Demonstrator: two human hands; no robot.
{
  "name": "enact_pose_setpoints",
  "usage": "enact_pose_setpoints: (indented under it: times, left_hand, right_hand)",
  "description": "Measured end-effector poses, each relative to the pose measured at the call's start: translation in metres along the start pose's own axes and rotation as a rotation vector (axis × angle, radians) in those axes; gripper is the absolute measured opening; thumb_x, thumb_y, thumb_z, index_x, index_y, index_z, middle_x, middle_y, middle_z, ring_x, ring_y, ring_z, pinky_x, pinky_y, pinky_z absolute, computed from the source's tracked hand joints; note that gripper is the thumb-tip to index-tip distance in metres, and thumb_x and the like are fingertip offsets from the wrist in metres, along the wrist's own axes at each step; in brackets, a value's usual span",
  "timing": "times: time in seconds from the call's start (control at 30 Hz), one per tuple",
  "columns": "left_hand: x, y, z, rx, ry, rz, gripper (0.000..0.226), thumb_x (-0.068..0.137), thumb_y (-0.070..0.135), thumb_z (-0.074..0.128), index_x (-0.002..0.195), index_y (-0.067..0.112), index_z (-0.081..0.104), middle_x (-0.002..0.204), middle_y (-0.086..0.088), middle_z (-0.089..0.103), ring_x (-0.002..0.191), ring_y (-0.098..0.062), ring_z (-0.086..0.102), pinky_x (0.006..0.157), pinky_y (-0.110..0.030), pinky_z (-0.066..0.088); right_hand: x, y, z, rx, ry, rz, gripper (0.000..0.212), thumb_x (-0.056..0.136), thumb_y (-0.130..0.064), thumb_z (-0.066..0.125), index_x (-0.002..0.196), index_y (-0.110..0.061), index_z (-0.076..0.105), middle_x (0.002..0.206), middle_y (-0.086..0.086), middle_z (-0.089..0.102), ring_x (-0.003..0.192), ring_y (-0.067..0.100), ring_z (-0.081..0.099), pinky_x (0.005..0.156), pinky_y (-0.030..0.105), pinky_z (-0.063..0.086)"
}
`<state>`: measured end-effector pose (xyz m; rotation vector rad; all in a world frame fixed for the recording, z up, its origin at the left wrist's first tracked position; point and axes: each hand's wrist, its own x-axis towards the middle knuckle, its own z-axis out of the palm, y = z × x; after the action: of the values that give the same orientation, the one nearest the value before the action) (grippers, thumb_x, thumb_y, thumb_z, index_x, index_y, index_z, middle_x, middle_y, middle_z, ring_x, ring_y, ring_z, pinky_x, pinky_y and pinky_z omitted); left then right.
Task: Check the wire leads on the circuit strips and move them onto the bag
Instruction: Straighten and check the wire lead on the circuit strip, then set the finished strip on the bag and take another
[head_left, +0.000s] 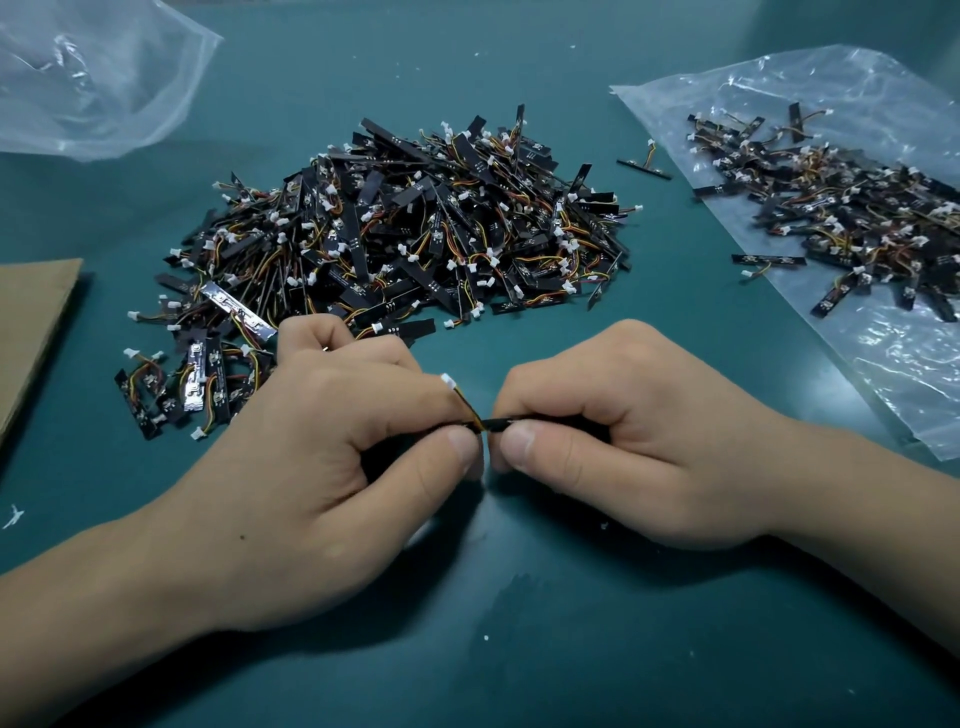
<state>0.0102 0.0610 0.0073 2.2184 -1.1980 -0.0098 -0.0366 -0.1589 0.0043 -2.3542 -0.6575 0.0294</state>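
A big pile of black circuit strips (405, 228) with coloured wire leads and white plugs lies mid-table. My left hand (332, 457) and my right hand (623, 436) pinch one black circuit strip (496, 422) between thumbs and forefingers, low over the table in front of the pile. Its yellow-orange wire lead (465, 402) rises between the thumbs to a white plug. Most of the strip is hidden inside both fists. A clear plastic bag (893, 353) lies flat at the right with a smaller heap of strips (852, 218) on it.
One loose strip (644, 167) lies on the green table between the pile and the bag. A second crumpled clear bag (88, 83) sits at the far left. A piece of brown cardboard (28, 332) lies at the left edge.
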Motion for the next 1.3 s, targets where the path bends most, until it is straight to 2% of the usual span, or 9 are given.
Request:
enact_pose_setpoints:
  times: [0.5,0.63,0.77,0.83,0.9,1.0,1.07,1.23,1.3]
  left_hand:
    - [0.0,-0.001,-0.001,-0.015,-0.015,0.002,0.028,0.091,0.031,0.05,0.069,0.026,0.066,0.064,0.008,0.06,0.074,-0.005,0.057,0.084,-0.041,0.03]
    - [0.0,-0.002,-0.001,-0.004,-0.005,0.021,0.028,0.091,0.031,0.051,0.068,0.024,0.066,0.065,0.007,0.059,0.075,-0.005,0.056,0.083,-0.04,0.029]
    - [-0.002,-0.003,0.004,-0.032,0.061,-0.021,0.017,0.091,0.037,0.052,0.099,0.036,0.067,0.08,0.013,0.064,0.084,0.003,0.053,0.09,-0.032,0.029]
    - [-0.002,-0.006,0.007,-0.118,0.093,-0.089,0.033,0.089,0.042,0.053,0.122,0.041,0.057,0.096,0.014,0.067,0.091,0.0,0.058,0.099,-0.037,0.032]
    - [-0.003,-0.008,0.008,-0.113,0.137,-0.142,0.041,0.087,0.043,0.053,0.128,0.042,0.053,0.106,0.015,0.066,0.096,-0.006,0.06,0.099,-0.047,0.036]
    - [-0.004,-0.006,0.005,0.044,0.153,-0.15,0.033,0.087,0.041,0.052,0.12,0.04,0.056,0.111,0.021,0.061,0.106,-0.003,0.057,0.1,-0.031,0.028]
    - [-0.003,-0.005,0.005,0.11,0.107,-0.145,0.027,0.089,0.042,0.05,0.115,0.04,0.058,0.116,0.024,0.058,0.112,-0.002,0.054,0.098,-0.031,0.024]
    - [-0.004,-0.007,0.01,0.273,-0.024,-0.179,0.033,0.088,0.052,0.045,0.118,0.043,0.057,0.145,0.023,0.046,0.136,-0.007,0.041,0.095,-0.039,0.021]
    - [-0.005,-0.007,0.01,0.297,-0.051,-0.188,0.037,0.088,0.053,0.044,0.122,0.044,0.055,0.153,0.014,0.041,0.14,-0.013,0.037,0.096,-0.04,0.021]
  right_hand:
    - [0.0,0.001,0.0,-0.021,-0.007,-0.026,0.024,0.1,-0.022,0.058,0.078,-0.015,0.066,0.06,-0.005,0.048,0.058,0.013,0.046,0.057,0.03,0.039]
    - [0.001,0.001,0.002,-0.045,-0.019,-0.05,0.039,0.099,-0.029,0.053,0.063,-0.018,0.047,0.056,0.0,0.041,0.055,0.021,0.041,0.054,0.038,0.036]
    - [0.001,0.005,0.003,-0.068,-0.029,-0.084,0.042,0.099,-0.031,0.047,0.06,-0.016,0.041,0.055,0.002,0.039,0.054,0.026,0.04,0.054,0.045,0.037]
    - [-0.001,0.008,0.001,0.062,0.039,-0.045,0.044,0.099,-0.03,0.047,0.058,-0.015,0.043,0.052,0.0,0.04,0.049,0.017,0.041,0.052,0.036,0.037]
    - [-0.001,0.01,-0.001,0.271,0.222,0.019,0.041,0.101,-0.028,0.049,0.061,-0.018,0.051,0.053,-0.003,0.043,0.049,0.005,0.039,0.05,0.022,0.034]
    - [0.004,0.013,-0.005,0.624,0.602,0.141,0.024,0.109,-0.017,0.045,0.099,-0.017,0.066,0.057,0.0,0.05,0.046,0.008,0.039,0.045,0.016,0.033]
    - [0.008,0.016,-0.006,0.724,0.678,0.226,0.02,0.11,-0.015,0.046,0.118,-0.014,0.064,0.06,0.0,0.056,0.044,0.01,0.04,0.042,0.016,0.033]
    - [0.006,0.013,0.003,0.444,0.47,0.194,0.015,0.097,-0.015,0.059,0.097,-0.019,0.073,0.058,-0.002,0.06,0.047,0.003,0.05,0.052,0.011,0.039]
    - [0.003,0.012,0.005,0.249,0.451,0.165,0.013,0.095,-0.015,0.062,0.096,-0.02,0.074,0.071,-0.01,0.065,0.063,0.002,0.058,0.064,0.011,0.042]
